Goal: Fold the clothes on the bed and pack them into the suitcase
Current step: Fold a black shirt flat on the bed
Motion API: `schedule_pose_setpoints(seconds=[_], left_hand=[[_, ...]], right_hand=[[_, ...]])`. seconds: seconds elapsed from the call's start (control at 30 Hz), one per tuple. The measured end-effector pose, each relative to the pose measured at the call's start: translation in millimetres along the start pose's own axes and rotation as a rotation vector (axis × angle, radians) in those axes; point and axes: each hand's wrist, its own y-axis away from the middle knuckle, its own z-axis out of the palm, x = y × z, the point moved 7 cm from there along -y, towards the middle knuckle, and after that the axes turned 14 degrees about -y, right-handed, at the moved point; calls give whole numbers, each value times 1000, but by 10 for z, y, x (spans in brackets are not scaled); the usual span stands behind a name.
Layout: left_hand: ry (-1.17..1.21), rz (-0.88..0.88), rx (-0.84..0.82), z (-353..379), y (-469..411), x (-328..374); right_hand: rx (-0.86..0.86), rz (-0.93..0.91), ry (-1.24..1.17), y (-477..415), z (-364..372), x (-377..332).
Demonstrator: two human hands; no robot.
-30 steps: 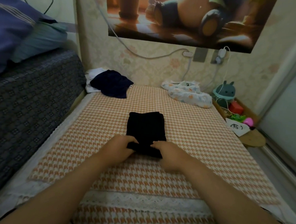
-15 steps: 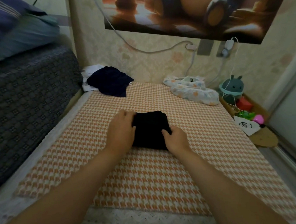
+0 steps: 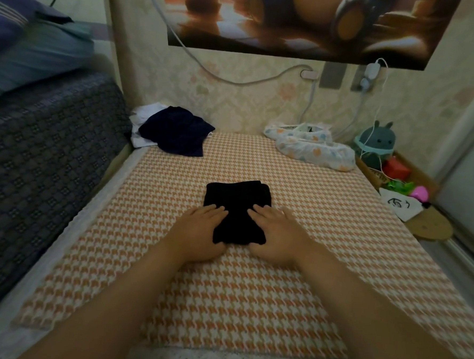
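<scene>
Both forearms stretched forward, left hand (image 3: 199, 232) flat, fingers straight, right hand (image 3: 278, 233) flat alongside

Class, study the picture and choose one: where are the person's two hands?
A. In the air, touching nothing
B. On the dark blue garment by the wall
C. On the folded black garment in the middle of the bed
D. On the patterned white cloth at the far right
C: the left hand and the right hand both lie with straight fingers on the near part of the folded black garment.
</scene>
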Motion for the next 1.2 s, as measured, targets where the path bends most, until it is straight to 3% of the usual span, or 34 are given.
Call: schedule_pose_setpoints(seconds=[0.07,0.17,0.37,0.57,0.67,0.83,0.97,1.07,1.13,1.2], left_hand=[[68,-6,-48,18,-13,-40],[197,-32,-71,-31,1,-29],[450,-128,65,-375,137,-185],[741,-235,120,-586,356,-311],[856,-312,114,-552,384,-394],[546,-484,247,-520,328,-421],[150,-166,509,-625,151,-39],[84,-31,321,-459,33,262],[-9,-58,224,-330,35,305],[-11,-71,186,-239,27,267]], right_hand=[[-28,23,13,-24,0,41],[2,66,-150,-46,-12,26],[201,58,-429,79,-323,-27],[85,243,-804,340,-489,52],[63,323,-846,371,-427,70],[265,382,-765,217,-405,63],[342,388,-503,141,-385,-12],[463,334,-139,112,-470,-114],[505,128,-20,33,-474,-235],[413,-68,-31,-53,-363,-336]])
